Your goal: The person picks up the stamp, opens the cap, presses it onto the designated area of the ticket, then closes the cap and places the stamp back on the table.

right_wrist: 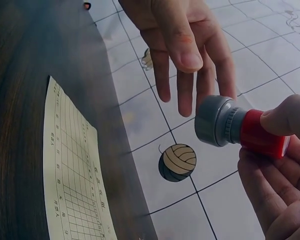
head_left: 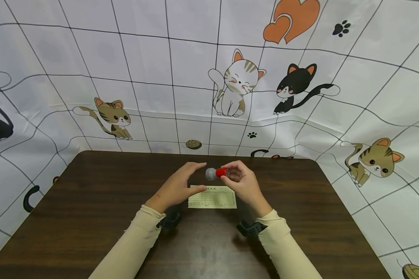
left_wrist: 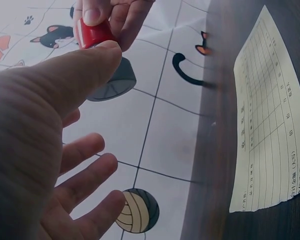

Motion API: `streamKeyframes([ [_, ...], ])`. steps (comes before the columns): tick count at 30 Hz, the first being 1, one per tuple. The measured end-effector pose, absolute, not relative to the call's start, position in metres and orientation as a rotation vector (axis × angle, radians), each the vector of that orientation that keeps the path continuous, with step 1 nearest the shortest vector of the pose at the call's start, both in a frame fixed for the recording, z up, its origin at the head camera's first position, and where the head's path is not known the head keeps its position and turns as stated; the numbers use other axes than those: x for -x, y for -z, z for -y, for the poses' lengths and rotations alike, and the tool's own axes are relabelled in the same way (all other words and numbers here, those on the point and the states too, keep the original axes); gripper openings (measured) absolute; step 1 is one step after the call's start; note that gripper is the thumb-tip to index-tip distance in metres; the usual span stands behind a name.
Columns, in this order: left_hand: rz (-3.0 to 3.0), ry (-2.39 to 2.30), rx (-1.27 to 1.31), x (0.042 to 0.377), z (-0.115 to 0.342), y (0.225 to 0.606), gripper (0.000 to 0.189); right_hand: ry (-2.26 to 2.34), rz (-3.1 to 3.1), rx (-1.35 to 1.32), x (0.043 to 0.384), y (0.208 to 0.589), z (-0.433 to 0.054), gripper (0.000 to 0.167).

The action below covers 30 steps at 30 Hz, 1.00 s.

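My right hand (head_left: pixel 243 185) pinches the red end of a small stamp (head_left: pixel 221 172) between thumb and fingers, and holds it sideways above the table. The stamp's grey round end (right_wrist: pixel 213 121) points toward my left hand (head_left: pixel 176 186). That hand holds nothing; its fingers are spread and its thumb stands apart, close to the grey end. In the left wrist view the left thumb hides part of the stamp. Below both hands a pale yellow printed form (head_left: pixel 213 198) with a ruled grid lies flat on the table.
The dark brown wooden table (head_left: pixel 101 217) stretches out on both sides. Behind it and at its sides hangs a white sheet (head_left: pixel 192 97) with grid lines and cartoon cats. Each wrist wears a black strapped device (head_left: pixel 250 228), and both arms have cream sleeves.
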State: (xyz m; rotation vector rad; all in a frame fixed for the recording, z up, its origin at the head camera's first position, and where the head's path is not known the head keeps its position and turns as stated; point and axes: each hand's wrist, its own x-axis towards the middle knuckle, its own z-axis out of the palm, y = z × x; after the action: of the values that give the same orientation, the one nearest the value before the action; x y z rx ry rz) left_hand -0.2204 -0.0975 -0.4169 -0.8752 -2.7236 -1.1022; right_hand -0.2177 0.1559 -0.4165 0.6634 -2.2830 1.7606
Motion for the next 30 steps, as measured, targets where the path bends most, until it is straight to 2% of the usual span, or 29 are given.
streamKeyframes([
  [20,2.697,1.092,0.872,0.2188,0.0958,0.4199,0.070,-1.819,2.257,-0.843,0.2139,0.4193,-0.1507,0.032],
  [30,2.693,1.100,0.845,0.2166,0.0943,0.4169,0.059,-1.874,2.221,-0.888,0.2124,0.4200,-0.1490,0.033],
])
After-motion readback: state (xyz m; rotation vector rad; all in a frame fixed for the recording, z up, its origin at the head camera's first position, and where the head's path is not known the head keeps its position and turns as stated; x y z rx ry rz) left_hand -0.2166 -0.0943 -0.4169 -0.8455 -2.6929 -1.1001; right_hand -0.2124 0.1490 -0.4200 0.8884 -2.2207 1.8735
